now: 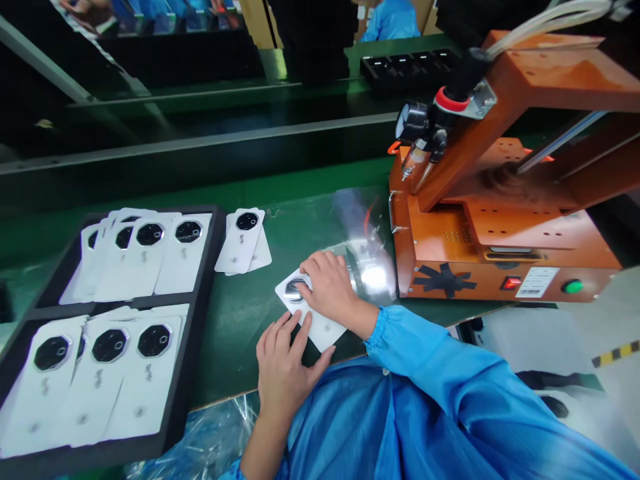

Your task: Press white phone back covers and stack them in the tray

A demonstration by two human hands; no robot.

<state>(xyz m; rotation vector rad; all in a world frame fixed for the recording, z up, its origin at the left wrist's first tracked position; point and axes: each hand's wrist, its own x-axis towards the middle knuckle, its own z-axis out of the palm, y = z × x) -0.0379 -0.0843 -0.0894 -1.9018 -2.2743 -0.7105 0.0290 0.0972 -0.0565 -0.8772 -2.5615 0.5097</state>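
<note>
A white phone back cover (326, 328) with a dark octagonal camera area lies flat on the green bench in front of me. Over its upper part is my right hand (330, 287), fingers bent round the far edge and thumb at the camera area. My left hand (285, 363) rests along the near left edge, its fingers spread and fingertips touching the cover. Its thumb reaches the near corner. The right palm hides part of the cover. Just beyond, to the left, two more back covers (240, 245) overlap on the bench.
On the left, a black tray (193, 347) holds several overlapping back covers in two compartments. An orange press machine (445, 253) with a pressure gauge (411, 121) stands right. Clear plastic film (373, 250) lies beside it. Across the bench are black trays (407, 67) and a person's blue sleeve (393, 20).
</note>
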